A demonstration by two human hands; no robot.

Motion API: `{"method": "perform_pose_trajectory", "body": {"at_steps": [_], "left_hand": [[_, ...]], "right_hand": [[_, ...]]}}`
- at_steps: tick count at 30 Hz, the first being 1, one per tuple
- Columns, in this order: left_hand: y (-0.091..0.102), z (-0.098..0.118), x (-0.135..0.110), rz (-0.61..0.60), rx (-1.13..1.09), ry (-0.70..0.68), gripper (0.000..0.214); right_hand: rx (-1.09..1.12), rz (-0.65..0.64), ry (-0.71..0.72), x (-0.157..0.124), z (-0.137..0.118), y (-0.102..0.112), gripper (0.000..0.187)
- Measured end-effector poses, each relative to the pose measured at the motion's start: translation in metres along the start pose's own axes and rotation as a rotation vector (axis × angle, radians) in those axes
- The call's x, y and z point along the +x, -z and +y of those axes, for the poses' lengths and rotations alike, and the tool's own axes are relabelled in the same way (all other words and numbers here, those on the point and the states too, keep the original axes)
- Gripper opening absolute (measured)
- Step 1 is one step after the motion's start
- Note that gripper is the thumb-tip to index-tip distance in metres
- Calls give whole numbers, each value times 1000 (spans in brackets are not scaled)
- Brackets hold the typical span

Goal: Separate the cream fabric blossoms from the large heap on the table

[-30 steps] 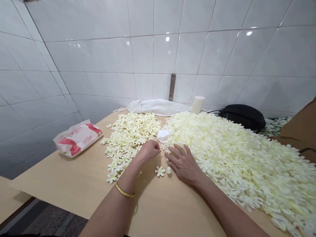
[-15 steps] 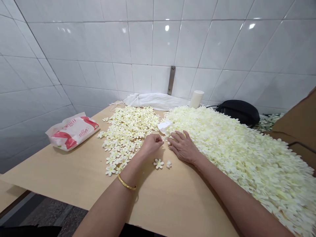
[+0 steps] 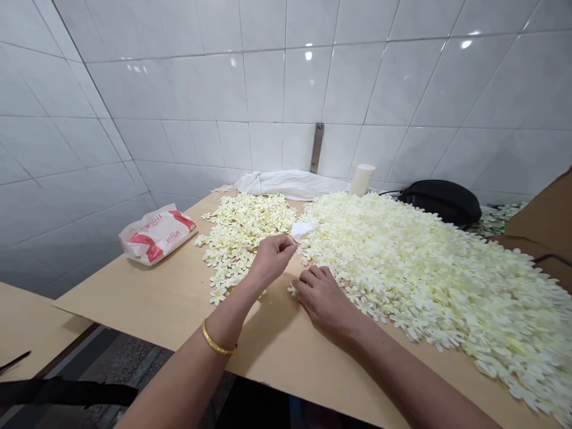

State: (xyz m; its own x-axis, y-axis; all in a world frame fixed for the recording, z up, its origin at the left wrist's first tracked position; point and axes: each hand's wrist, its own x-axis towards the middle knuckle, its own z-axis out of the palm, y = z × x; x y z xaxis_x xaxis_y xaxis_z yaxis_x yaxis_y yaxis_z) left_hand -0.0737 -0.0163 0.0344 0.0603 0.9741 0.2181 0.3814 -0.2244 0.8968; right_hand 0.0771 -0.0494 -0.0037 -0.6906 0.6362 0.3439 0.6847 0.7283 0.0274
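Note:
My left hand (image 3: 270, 259) hovers just above the table between the two flower piles. Its fingers are pinched together, and I cannot see what is in them. My right hand (image 3: 320, 296) rests on the table at the near edge of the large pile of cream artificial flowers (image 3: 424, 268). Its fingers are curled down, with the tips at a loose flower (image 3: 292, 290). A smaller pile of the same flowers (image 3: 243, 229) lies left of my left hand. A gold bangle (image 3: 217, 344) is on my left wrist.
On the left of the light wooden table (image 3: 147, 298) lies a red and white tissue pack (image 3: 156, 232). At the back wall are a white cloth (image 3: 290, 183), a white cylinder (image 3: 361, 179) and a black pouch (image 3: 440, 201). A cardboard box (image 3: 540, 220) stands at the right.
My left hand has lifted off the table, still pinched. My right hand has pulled back from the big pile, its flat fingers now curled by the loose flowers. The view has shifted.

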Motion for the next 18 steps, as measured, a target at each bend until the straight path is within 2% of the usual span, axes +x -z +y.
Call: {"method": "perform_pose_trajectory", "body": {"at_steps": [3, 7, 9, 11, 13, 16, 18], "left_hand": [[4, -5, -14, -11, -19, 58, 20], [-2, -5, -26, -58, -115, 215, 24], [-10, -2, -32, -115, -231, 282, 32], [-20, 1, -40, -173, -437, 351, 38], [-30, 1, -48, -168, -624, 384, 38], [-42, -5, -56, -118, -770, 426, 35], [-47, -9, -58, -142, -849, 479, 31]], "right_hand": [[34, 61, -62, -2, 1, -5, 13], [203, 280, -208, -5, 17, -2, 13], [273, 347, -258, -7, 18, 1, 15], [295, 350, -262, -10, 12, 4, 15], [322, 348, -251, -15, 1, 7, 14], [491, 372, -297, -24, -14, 11, 14], [625, 381, -367, -30, -18, 13, 14]]}}
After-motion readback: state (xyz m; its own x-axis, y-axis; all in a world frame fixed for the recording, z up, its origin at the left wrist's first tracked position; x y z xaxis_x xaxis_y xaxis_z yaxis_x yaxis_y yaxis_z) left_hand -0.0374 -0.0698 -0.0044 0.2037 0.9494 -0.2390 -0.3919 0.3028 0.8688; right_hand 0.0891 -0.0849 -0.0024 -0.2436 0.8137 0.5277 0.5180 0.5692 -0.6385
